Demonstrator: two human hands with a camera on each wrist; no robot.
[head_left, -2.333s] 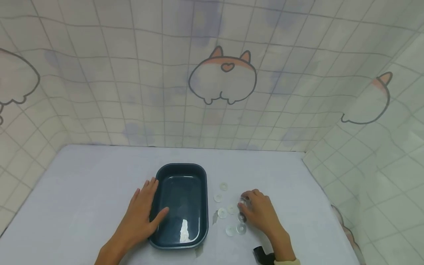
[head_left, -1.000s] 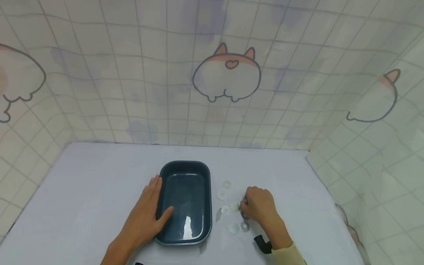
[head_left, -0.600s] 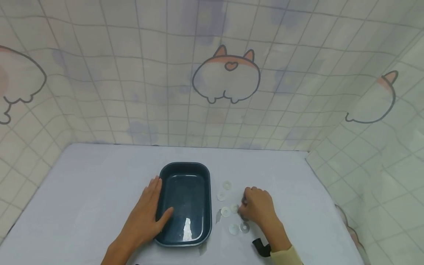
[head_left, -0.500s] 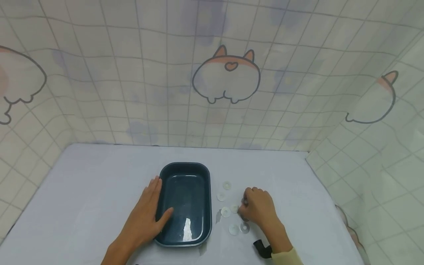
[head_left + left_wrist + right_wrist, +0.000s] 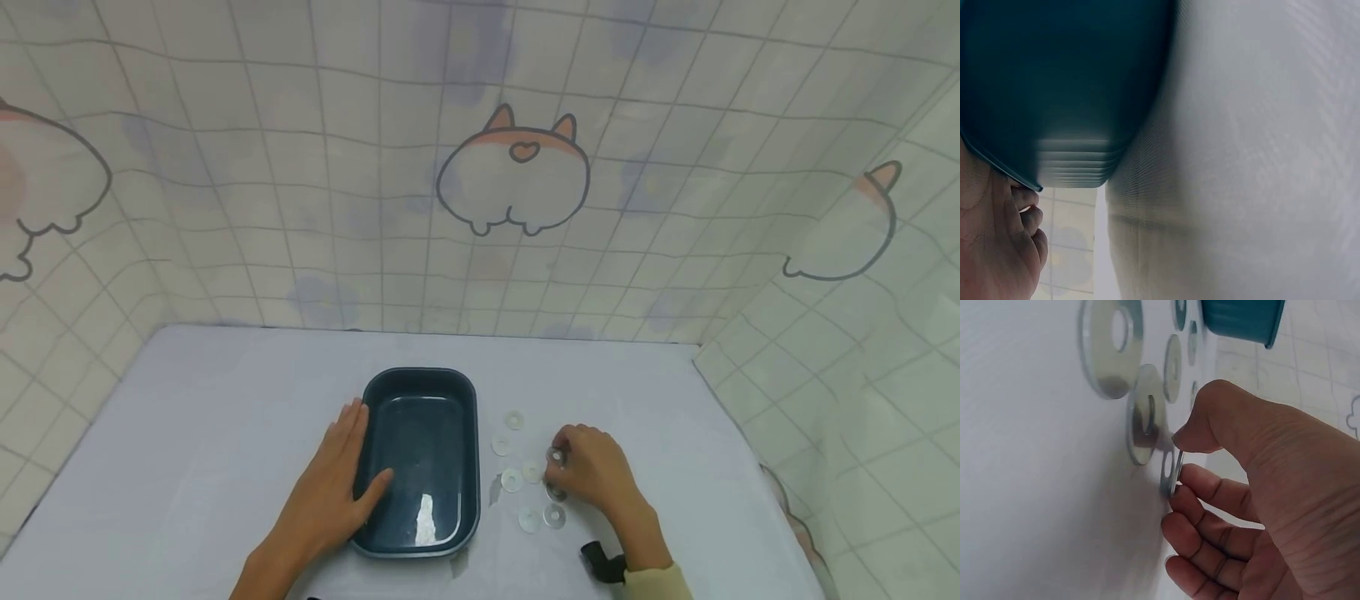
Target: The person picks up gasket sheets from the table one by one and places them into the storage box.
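A dark teal rectangular tray (image 5: pixel 416 437) stands on the white table, and nothing shows in it. My left hand (image 5: pixel 326 483) rests on its left rim, fingers stretched along the edge and thumb reaching over the inside. To the right of the tray, my right hand (image 5: pixel 596 468) pinches a metal washer (image 5: pixel 1177 476) by its edge between thumb and fingers, tilted close to the table. Just beside that hand lies another washer (image 5: pixel 1146 415), partly shaded by it in the head view. Several more flat washers (image 5: pixel 512 480) lie between the tray and my right hand.
White cloth (image 5: pixel 225 417) covers the table. Behind it and at both sides hangs a tiled-pattern curtain (image 5: pixel 360 192) with cartoon animals. A black curved piece (image 5: pixel 602 564) shows at my right wrist, beside the sleeve (image 5: pixel 658 583).
My right hand, fingers curled down over the washers moments ago, has turned slightly so the pinched washer shows more. The left hand and tray stay together, nearly unmoved.
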